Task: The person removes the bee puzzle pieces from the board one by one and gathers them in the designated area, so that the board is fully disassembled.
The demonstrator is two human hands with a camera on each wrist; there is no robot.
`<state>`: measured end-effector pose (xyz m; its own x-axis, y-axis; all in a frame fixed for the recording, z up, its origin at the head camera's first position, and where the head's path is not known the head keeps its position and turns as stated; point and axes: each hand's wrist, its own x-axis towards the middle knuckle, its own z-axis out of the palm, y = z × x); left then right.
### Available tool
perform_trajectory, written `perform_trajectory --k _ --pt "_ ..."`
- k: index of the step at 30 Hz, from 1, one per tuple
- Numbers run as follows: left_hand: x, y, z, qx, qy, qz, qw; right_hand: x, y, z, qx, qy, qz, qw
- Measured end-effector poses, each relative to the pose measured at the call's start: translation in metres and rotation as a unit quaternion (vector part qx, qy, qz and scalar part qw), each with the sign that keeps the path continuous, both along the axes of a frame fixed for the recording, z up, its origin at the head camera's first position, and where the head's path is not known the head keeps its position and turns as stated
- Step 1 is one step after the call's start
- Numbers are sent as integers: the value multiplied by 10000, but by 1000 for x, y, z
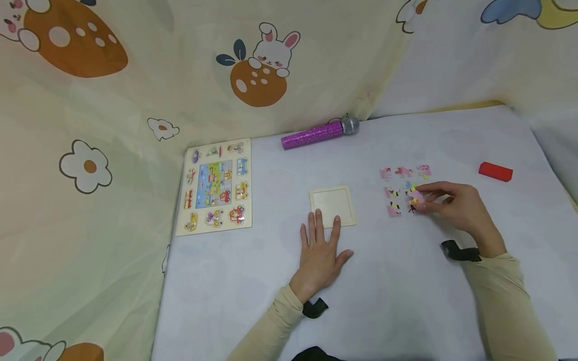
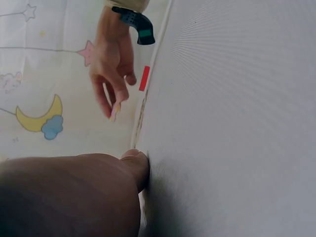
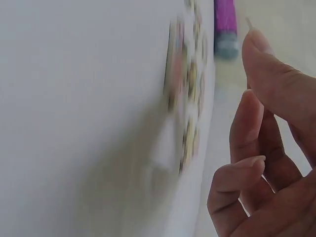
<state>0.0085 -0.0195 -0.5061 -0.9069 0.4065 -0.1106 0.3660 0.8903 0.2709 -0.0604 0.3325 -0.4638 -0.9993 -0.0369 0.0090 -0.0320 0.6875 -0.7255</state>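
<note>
My left hand (image 1: 318, 260) lies flat with fingers spread, its fingertips over the lower edge of a small square wooden puzzle tray (image 1: 335, 201). The inside of that tray is plain and pale. Over to the right, my right hand (image 1: 461, 208) pinches a pink and yellow jigsaw piece (image 2: 115, 112) between thumb and fingers. The piece is raised off the table in the left wrist view. Below and beside it, several pink jigsaw pieces (image 1: 394, 209) are laid out in rough rows, some partly hidden by the held one.
A larger wooden picture puzzle board (image 1: 214, 219) with vehicle shapes lies at the left. Toward the back, a purple glitter microphone (image 1: 313, 135) rests by the patterned curtain (image 1: 180, 90). A red block (image 1: 495, 171) sits right of my right hand.
</note>
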Motion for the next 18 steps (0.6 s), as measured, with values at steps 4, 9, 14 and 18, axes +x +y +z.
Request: perform_trajectory --k 4,9,14,18 --pt "-1 -1 -2 13 28 18 10000 2 24 0 315 -284 -222 9989" --pt "0 -2 -3 41 74 39 10000 5 45 -2 624 -807 -262 9944" --pt "2 -3 -2 52 97 61 9999 8 51 -8 726 -993 -147 9923" --pt "3 -3 -3 99 124 61 9999 9 51 -12 839 -1092 -71 9904"
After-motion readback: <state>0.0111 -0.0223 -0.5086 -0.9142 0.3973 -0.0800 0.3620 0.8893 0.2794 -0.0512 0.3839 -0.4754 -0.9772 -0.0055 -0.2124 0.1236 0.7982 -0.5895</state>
